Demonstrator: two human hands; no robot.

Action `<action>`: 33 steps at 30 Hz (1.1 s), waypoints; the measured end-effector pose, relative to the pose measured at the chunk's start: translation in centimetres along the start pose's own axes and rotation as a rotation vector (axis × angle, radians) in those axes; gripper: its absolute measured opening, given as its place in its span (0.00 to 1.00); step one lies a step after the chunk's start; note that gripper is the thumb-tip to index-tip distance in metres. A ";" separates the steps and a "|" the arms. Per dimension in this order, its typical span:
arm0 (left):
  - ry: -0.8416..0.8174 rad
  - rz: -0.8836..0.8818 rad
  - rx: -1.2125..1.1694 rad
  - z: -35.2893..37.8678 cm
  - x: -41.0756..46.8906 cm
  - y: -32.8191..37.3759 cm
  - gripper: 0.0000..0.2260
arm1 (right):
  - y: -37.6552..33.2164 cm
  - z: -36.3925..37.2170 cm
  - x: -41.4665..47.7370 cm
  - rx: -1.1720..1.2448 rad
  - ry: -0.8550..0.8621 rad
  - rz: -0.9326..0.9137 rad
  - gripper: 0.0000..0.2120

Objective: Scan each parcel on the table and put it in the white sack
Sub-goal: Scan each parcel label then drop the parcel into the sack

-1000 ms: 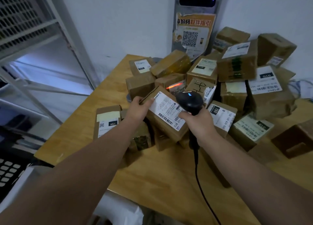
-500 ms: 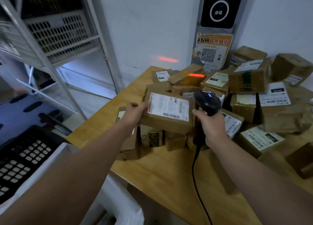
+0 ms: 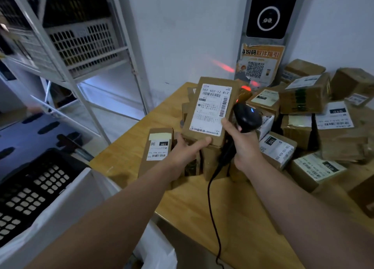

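Observation:
My left hand point(image 3: 188, 151) grips the lower end of a brown parcel point(image 3: 210, 108) with a white shipping label, held upright above the wooden table point(image 3: 202, 204). My right hand point(image 3: 242, 145) holds a black corded barcode scanner point(image 3: 245, 117) just right of that parcel, thumb touching the label's lower right corner. The scanner's red light falls on the wall and on parcels behind. Several brown labelled parcels point(image 3: 303, 98) are piled across the table's right and back. The white sack point(image 3: 66, 212) gapes open at the lower left, below the table's edge.
A black perforated crate point(image 3: 26, 189) sits behind the sack at far left. White metal shelving point(image 3: 81, 46) stands at upper left. A dark wall device point(image 3: 267, 11) with a QR poster point(image 3: 259, 66) hangs behind the pile. A flat parcel point(image 3: 157, 147) lies by my left wrist.
My left hand has lifted the parcel off the pile and turned it from lying sideways to upright, label facing me. The scanner stayed beside it; its red line moved up onto the wall.

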State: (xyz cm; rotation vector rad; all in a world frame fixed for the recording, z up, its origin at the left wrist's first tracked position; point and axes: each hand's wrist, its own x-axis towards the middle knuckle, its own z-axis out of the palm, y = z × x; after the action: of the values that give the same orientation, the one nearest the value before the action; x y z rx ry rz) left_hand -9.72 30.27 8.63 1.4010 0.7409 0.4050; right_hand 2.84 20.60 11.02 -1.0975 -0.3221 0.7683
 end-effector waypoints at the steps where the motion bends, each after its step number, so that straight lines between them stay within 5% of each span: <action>1: -0.014 -0.014 0.008 -0.2 0.3 0.0 0.40 | -0.1 -0.2 0.3 -0.034 0.009 0.007 0.20; 4: -0.006 -0.052 -0.010 -1.7 1.8 0.8 0.41 | -0.9 -1.4 0.6 -0.164 0.007 0.039 0.19; 8: -0.091 -0.051 -0.037 -3.0 3.4 2.6 0.20 | -1.5 -2.5 0.0 -0.277 -0.108 0.093 0.16; 10: -0.078 -0.059 0.034 -3.2 3.8 2.7 0.16 | -1.4 -2.2 0.2 -0.348 0.006 0.127 0.18; 13: 0.069 -0.028 0.132 -3.7 4.6 2.4 0.17 | -2.0 -1.1 0.4 -0.420 0.225 0.097 0.13; 20: 0.139 0.014 0.091 -3.4 5.1 1.4 0.22 | -4.8 1.6 -1.5 -0.703 -0.011 0.002 0.10; 33: 0.150 -0.030 0.019 -2.2 4.4 1.2 0.20 | -4.9 0.8 -3.1 -0.838 0.004 0.068 0.08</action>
State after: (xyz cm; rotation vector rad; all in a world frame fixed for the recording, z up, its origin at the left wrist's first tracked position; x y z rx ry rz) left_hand -7.83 35.02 8.82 1.3861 0.8883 0.4847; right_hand 2.15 17.87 16.09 -1.9008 -0.6365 0.6995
